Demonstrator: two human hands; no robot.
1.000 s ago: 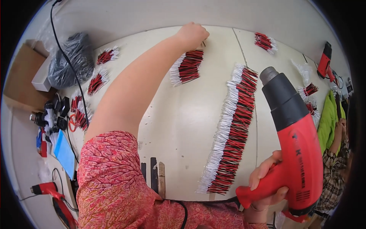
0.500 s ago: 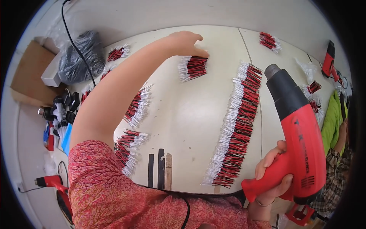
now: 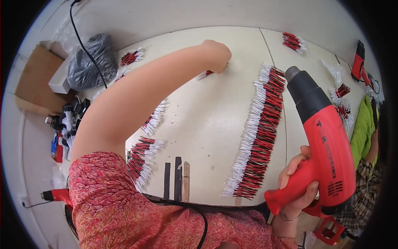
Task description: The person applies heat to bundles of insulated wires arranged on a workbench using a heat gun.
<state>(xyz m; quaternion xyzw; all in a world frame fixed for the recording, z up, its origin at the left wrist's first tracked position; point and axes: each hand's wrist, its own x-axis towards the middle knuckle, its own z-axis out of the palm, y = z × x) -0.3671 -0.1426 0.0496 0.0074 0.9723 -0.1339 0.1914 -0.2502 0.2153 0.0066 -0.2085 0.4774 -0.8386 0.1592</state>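
My right hand is wrapped round the handle of a red and black heat gun, whose metal nozzle points up and away at the right. My left arm reaches to the far middle of the table. There my left hand is closed over a small bundle of red and black wires with white ends. Most of that bundle and my fingertips are hidden under the hand. Between my hands, a long slanting row of the same wires lies on the pale table, white ends to the left.
More wire bundles lie along the left side, partly behind my arm. Another bundle is at the far right. Dark strips lie near the front edge. A second heat gun hangs at the right, near a person's plaid sleeve.
My left hand has turned and curled down over the small wire bundle, which now is mostly covered. My right hand still holds the heat gun in nearly the same place.
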